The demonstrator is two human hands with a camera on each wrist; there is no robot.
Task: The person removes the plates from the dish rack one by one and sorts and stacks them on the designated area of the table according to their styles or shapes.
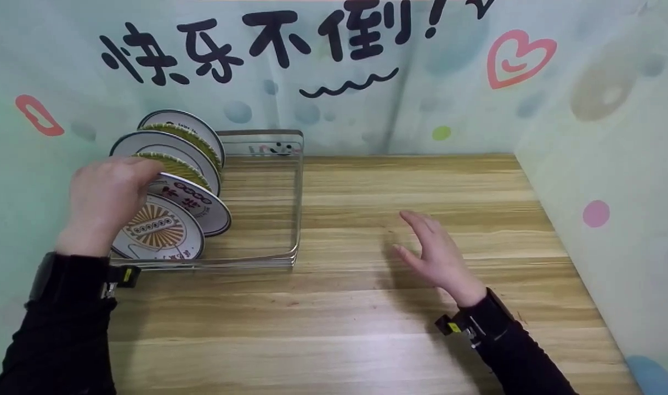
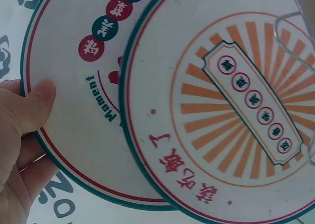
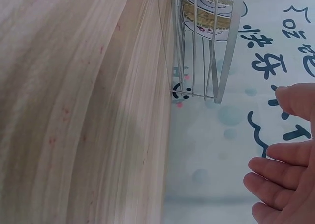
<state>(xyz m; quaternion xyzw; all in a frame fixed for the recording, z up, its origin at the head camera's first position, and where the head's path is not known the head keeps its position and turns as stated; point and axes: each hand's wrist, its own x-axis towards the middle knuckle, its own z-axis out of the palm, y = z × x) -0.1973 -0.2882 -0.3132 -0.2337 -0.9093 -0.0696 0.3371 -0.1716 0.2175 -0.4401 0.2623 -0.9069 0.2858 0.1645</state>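
Observation:
My left hand [image 1: 109,192] pinches the rim of a white plate [image 1: 202,207] with red lettering, thumb on its printed face and fingers behind. In the left wrist view this plate [image 2: 74,145] has a green and red rim. Overlapping it in front is another white plate [image 1: 158,233] with an orange sunburst. Behind stand white plates and woven straw-coloured discs [image 1: 183,170], all leaning in a wire rack [image 1: 262,132]. Well right of the rack, my right hand [image 1: 441,260] hovers over the table, holding nothing, its fingers [image 3: 275,179] loosely extended and its thumb apart.
The wire rack's right side reaches up beside the wooden table surface [image 1: 400,192], its base close to the back wall. A patterned cloth backdrop [image 1: 334,118] with black lettering encloses the back and both sides.

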